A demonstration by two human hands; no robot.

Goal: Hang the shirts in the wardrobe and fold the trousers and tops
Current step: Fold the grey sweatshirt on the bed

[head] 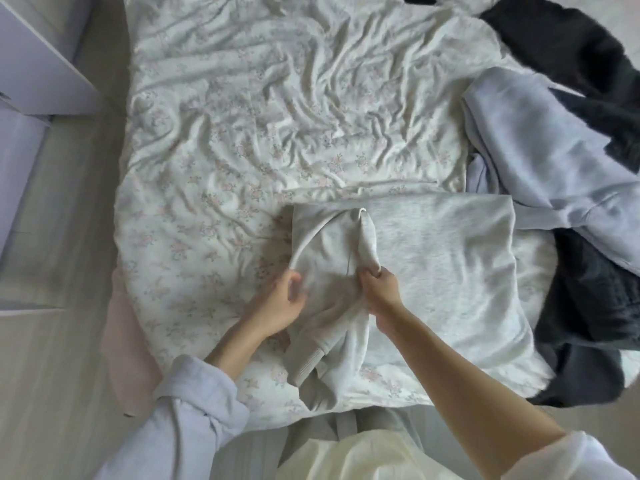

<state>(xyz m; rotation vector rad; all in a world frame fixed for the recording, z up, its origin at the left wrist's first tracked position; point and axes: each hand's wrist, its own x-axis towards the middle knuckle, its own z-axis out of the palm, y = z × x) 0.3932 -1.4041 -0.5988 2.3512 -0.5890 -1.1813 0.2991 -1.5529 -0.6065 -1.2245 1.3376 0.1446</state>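
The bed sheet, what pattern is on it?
White bed sheet with a faint pinkish floral print, seen in the head view.

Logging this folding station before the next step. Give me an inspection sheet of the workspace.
Surface: bed sheet, floral, heavily wrinkled.
Job's things: light grey top lying flat near the bed's front edge, one part lifted and bunched.
Clutter: pale blue garment and dark garments piled at the right.
Hands: left hand pinches a fold of the top; right hand grips bunched fabric, fingers curled.
Cables: nothing seen.
Surroundings: white furniture at left, pale floor.
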